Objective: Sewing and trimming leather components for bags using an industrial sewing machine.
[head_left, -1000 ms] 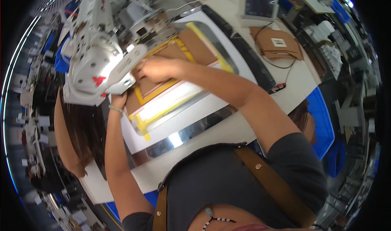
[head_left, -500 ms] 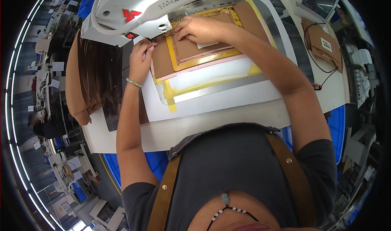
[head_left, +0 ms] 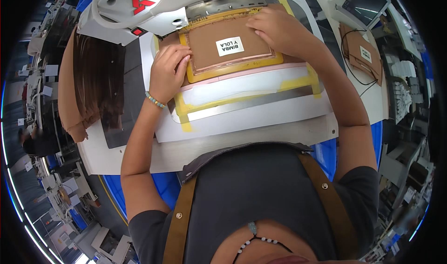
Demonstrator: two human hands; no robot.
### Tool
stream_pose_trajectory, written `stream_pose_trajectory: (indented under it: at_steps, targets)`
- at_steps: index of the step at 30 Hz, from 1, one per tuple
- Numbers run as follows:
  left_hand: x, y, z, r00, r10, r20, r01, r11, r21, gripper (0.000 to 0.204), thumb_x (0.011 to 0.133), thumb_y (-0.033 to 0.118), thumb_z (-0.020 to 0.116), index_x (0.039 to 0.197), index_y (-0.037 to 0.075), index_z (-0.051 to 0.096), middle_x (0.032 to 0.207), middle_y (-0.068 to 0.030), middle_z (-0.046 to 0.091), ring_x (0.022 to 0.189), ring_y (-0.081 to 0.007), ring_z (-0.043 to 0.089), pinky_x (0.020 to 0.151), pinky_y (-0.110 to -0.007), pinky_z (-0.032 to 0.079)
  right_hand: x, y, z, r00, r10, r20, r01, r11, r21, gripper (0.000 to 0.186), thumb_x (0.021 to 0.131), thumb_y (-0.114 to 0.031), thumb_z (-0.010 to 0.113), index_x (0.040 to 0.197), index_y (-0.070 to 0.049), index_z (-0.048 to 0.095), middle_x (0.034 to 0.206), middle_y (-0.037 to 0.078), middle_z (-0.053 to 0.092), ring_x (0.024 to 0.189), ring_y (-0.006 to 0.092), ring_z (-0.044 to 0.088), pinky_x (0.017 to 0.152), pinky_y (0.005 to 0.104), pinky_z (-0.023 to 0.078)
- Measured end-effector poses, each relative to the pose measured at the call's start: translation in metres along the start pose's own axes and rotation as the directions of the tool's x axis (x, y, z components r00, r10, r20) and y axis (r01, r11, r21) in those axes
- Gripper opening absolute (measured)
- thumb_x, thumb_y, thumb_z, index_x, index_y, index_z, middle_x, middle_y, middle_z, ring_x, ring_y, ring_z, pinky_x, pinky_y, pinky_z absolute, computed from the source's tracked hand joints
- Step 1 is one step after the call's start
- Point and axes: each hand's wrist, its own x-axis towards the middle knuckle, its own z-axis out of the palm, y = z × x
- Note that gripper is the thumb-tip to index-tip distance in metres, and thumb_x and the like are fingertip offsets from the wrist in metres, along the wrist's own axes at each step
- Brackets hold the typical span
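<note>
A brown leather-like panel [head_left: 205, 45] with a white label [head_left: 229, 46] lies inside a yellow rectangular frame [head_left: 233, 72], under the front of a white sewing machine [head_left: 153, 17]. My left hand [head_left: 170, 68] rests at the frame's left side, fingers bent and bunched where the panel's edge meets the frame. What those fingertips pinch, if anything, is hidden. Over the panel's upper right part is my right hand [head_left: 281, 33], its fingers curled and touching the panel's surface. Beneath the frame is a larger brown sheet with a pink strip along its near edge.
Yellow tape [head_left: 186, 112] borders a clear plate on white paper. Brown pieces [head_left: 70, 96] hang at the left beside a dark glossy sheet. At the right are a screen [head_left: 365, 5], stacked brown panels [head_left: 356, 45] and a black cable [head_left: 344, 61]. Blue bins [head_left: 323, 154] stand below the table edge.
My left hand has moved from beside the machine head onto the frame's left side. My right hand has shifted right, uncovering the label. The whole view has shifted slightly.
</note>
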Motion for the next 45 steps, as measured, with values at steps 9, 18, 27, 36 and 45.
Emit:
stream_pose_trajectory:
  at_steps: [9, 18, 27, 36, 45]
  targets:
    - [0.015, 0.008, 0.036, 0.977, 0.082, 0.196, -0.120, 0.975, 0.188, 0.037, 0.103, 0.024, 0.067, 0.137, 0.009, 0.070, 0.150, -0.0104, 0.063, 0.139, -0.0363, 0.056, 0.114, -0.047, 0.044, -0.017, 0.004, 0.042, 0.955, -0.068, -0.288, -0.014, 0.962, -0.272, 0.040, 0.091, -0.004, 0.065, 0.131, -0.004, 0.069, 0.146, 0.008, 0.066, 0.125, 0.0245, 0.061, 0.093, 0.0381, 0.054]
    - [0.020, 0.008, 0.036, 0.969, 0.064, 0.237, -0.105, 0.981, 0.164, 0.038, 0.104, 0.027, 0.065, 0.137, 0.009, 0.068, 0.151, -0.0112, 0.062, 0.141, -0.0379, 0.054, 0.114, -0.048, 0.045, -0.010, 0.002, 0.043, 0.965, -0.078, -0.252, -0.024, 0.925, -0.380, 0.035, 0.088, -0.006, 0.066, 0.122, -0.005, 0.070, 0.132, 0.004, 0.070, 0.113, 0.0213, 0.063, 0.088, 0.0359, 0.052]
    - [0.034, 0.024, 0.044, 0.955, 0.068, 0.290, -0.177, 0.913, 0.368, 0.040, 0.104, 0.027, 0.065, 0.141, 0.009, 0.066, 0.147, -0.0121, 0.064, 0.129, -0.0360, 0.059, 0.106, -0.045, 0.051, -0.015, 0.004, 0.045, 0.923, -0.114, -0.369, -0.024, 0.937, -0.348, 0.033, 0.089, -0.007, 0.065, 0.122, -0.005, 0.070, 0.130, 0.004, 0.070, 0.114, 0.0222, 0.063, 0.089, 0.0378, 0.052]
    - [0.031, 0.024, 0.039, 0.947, 0.018, 0.321, -0.137, 0.927, 0.350, 0.043, 0.104, 0.027, 0.065, 0.144, 0.011, 0.065, 0.151, -0.0118, 0.062, 0.131, -0.0371, 0.059, 0.108, -0.045, 0.051, -0.007, 0.007, 0.039, 0.952, -0.134, -0.277, 0.022, 0.927, -0.374, 0.032, 0.090, -0.007, 0.065, 0.121, -0.001, 0.070, 0.124, 0.010, 0.073, 0.111, 0.0247, 0.066, 0.087, 0.0384, 0.052]
    - [0.027, 0.018, 0.040, 0.957, 0.024, 0.289, -0.129, 0.929, 0.348, 0.044, 0.104, 0.027, 0.065, 0.145, 0.011, 0.064, 0.152, -0.0105, 0.061, 0.131, -0.0374, 0.059, 0.109, -0.046, 0.051, -0.001, 0.010, 0.037, 0.926, -0.202, -0.320, 0.092, 0.940, -0.327, 0.027, 0.088, -0.008, 0.065, 0.114, -0.002, 0.071, 0.112, 0.007, 0.072, 0.109, 0.0248, 0.066, 0.085, 0.0378, 0.055]
